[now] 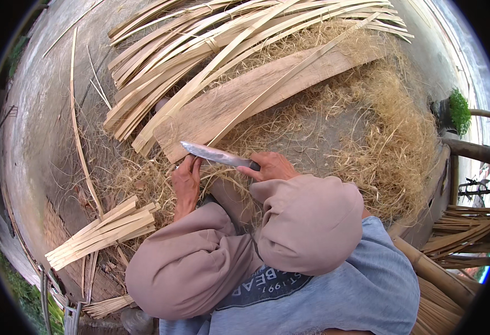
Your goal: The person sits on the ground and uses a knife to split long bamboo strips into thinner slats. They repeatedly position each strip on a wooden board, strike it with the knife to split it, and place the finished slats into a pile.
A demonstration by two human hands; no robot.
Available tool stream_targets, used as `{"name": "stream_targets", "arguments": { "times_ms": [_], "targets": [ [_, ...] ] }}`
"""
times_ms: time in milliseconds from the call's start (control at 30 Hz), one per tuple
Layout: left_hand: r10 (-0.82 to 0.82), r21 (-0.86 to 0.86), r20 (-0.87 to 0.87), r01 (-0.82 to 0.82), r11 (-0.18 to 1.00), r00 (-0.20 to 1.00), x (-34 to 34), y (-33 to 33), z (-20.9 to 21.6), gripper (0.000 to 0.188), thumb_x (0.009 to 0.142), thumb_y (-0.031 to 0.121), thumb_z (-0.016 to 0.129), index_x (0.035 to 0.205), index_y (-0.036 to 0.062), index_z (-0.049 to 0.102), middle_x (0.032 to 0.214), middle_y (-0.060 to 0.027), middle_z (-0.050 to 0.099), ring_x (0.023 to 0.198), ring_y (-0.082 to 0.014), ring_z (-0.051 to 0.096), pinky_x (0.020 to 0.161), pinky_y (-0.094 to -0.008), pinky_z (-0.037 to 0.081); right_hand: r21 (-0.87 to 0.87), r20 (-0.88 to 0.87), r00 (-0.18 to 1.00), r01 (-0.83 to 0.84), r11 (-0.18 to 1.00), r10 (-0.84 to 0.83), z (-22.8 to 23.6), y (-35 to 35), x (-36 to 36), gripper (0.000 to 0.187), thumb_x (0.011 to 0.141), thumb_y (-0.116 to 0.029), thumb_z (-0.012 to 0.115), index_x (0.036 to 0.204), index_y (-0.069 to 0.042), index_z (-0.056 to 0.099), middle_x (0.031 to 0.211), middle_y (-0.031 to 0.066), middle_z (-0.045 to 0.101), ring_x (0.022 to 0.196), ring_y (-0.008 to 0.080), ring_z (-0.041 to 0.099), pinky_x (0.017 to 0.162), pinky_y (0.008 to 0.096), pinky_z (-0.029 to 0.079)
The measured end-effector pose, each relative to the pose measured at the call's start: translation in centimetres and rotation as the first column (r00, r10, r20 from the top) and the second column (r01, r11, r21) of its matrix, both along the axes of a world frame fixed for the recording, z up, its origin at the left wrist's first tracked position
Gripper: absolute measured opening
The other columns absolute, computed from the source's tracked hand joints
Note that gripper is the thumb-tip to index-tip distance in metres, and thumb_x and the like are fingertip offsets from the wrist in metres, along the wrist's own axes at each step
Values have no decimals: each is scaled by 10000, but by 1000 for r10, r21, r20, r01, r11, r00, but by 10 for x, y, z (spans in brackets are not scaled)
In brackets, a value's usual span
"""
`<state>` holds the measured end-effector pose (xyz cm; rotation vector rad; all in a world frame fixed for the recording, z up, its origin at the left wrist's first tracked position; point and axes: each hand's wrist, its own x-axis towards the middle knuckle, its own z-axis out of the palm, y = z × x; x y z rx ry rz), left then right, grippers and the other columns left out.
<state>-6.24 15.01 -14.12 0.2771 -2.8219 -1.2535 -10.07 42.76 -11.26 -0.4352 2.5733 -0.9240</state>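
My right hand is closed round the dark handle of a knife. Its broad blade points left, toward the near end of a flat wooden board. Just below the blade's tip, my left hand has its fingers pinched together; what they hold, if anything, is too small to tell. One long thin bamboo strip lies slantwise over the board, its near end close to the blade. My knees, in pinkish-brown trousers, are bent below both hands.
A large pile of split bamboo strips lies beyond the board. Curly shavings cover the ground to the right. A smaller bundle of strips rests at the left. Bamboo poles and more strips stand at the right edge.
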Motion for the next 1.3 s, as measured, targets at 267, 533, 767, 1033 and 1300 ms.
{"name": "stream_targets", "arguments": {
  "times_ms": [267, 533, 767, 1033, 1300],
  "targets": [
    [-28, -13, 64, 29, 1000, 998, -10, 5, 16, 309, 989, 280, 695, 858, 5, 650, 645, -154, 566, 537, -245, 474, 535, -391, 384, 142, -117, 809, 588, 797, -576, -32, 175, -125, 738, 966, -675, 558, 678, 1, 622, 576, 139, 594, 547, 296, 603, 561, 464, 463],
    [-73, -183, -66, 60, 981, 995, 8, -7, -7, 261, 1000, 230, 678, 860, 22, 607, 681, -158, 582, 561, -296, 520, 556, -406, 408, 84, -42, 957, 291, 953, -288, 2, 84, -77, 653, 969, -601, 628, 709, -2, 642, 555, 144, 589, 482, 271, 545, 505, 433, 447],
    [-8, 9, 209, 6, 1000, 978, 49, -53, 12, 279, 1008, 261, 681, 861, 26, 658, 642, -59, 564, 574, -152, 491, 539, -347, 362, 144, -127, 920, 386, 911, -370, -26, 131, -95, 701, 964, -688, 554, 698, -44, 633, 541, 95, 562, 497, 234, 558, 501, 429, 443],
    [-353, 162, 719, 350, 923, 599, 15, -89, 52, 490, 925, 496, 740, 864, 10, 732, 676, -25, 665, 629, -111, 594, 584, -268, 445, 33, -71, 785, 619, 785, -615, -51, 174, -119, 762, 973, -669, 554, 614, 3, 581, 512, 126, 531, 484, 250, 522, 516, 440, 425],
    [-108, 103, 585, 58, 993, 804, 22, -67, -12, 603, 947, 587, 657, 665, 54, 675, 538, -26, 523, 522, -135, 471, 518, -331, 351, -4, -148, 977, 155, 988, -154, -34, 81, -28, 709, 981, -649, 560, 739, 15, 618, 561, 156, 557, 565, 281, 579, 564, 446, 470]
  ]
}}
